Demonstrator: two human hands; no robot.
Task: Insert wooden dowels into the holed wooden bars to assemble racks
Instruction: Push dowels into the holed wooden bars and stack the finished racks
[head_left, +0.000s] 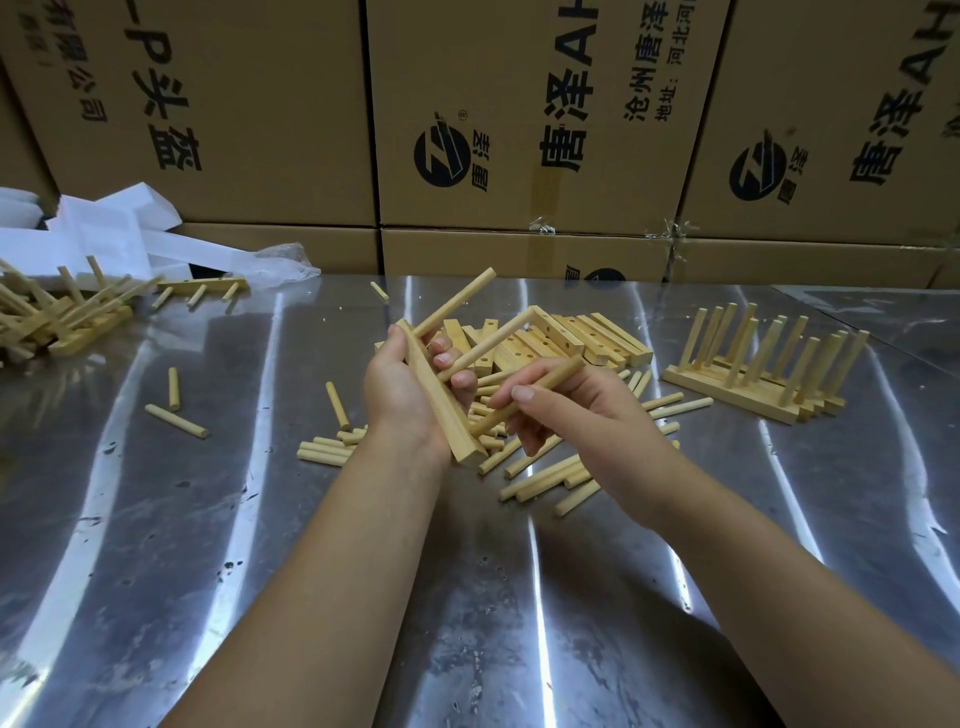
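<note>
My left hand (402, 392) grips a holed wooden bar (444, 410) held on a slant above the table. Two dowels stick out of that bar, an upper dowel (457, 301) and a middle dowel (493, 343). My right hand (566, 410) pinches a third dowel (524, 397), and the dowel's lower end meets the bar near its bottom end. Loose dowels (540, 480) lie scattered under both hands. A stack of bare holed bars (571, 340) rests just behind my hands.
Finished racks (769, 366) with upright dowels stand at the right. A pile of assembled pieces (57, 317) lies at the far left near white paper (104, 228). Stray dowels (174, 387) dot the shiny metal table (260, 545). Cardboard boxes (519, 130) wall off the back.
</note>
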